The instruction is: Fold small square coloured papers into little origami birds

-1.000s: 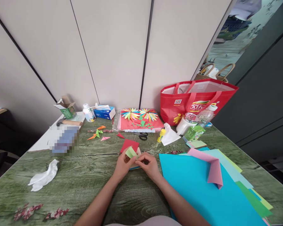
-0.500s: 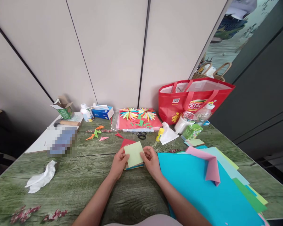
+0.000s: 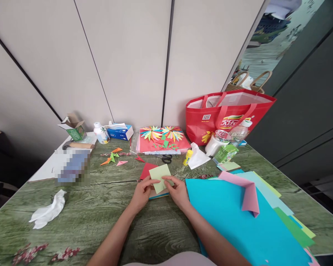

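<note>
A pale green square of paper [image 3: 160, 174] is held up between both hands, its corner tilted towards me. My left hand [image 3: 142, 191] pinches its left side, with a finger laid across the face. My right hand [image 3: 177, 190] grips the right side between thumb and fingers. Beneath it lies a small stack of coloured paper squares [image 3: 161, 195], mostly covered by the hands and the green sheet. A red paper square [image 3: 147, 170] sticks out behind at the upper left.
Large blue sheets [image 3: 227, 218] with a folded pink strip [image 3: 251, 195] lie at right. Behind stand a glue stick [image 3: 187, 157], scissors [image 3: 167, 159], folded paper pieces [image 3: 113, 157] and a red bag [image 3: 199, 122]. A crumpled tissue [image 3: 49, 210] rests at left.
The green paper was first bent between the fingers, then opened out flat. Since then it has been turned so a corner points down, and my fingers have shifted onto its face.
</note>
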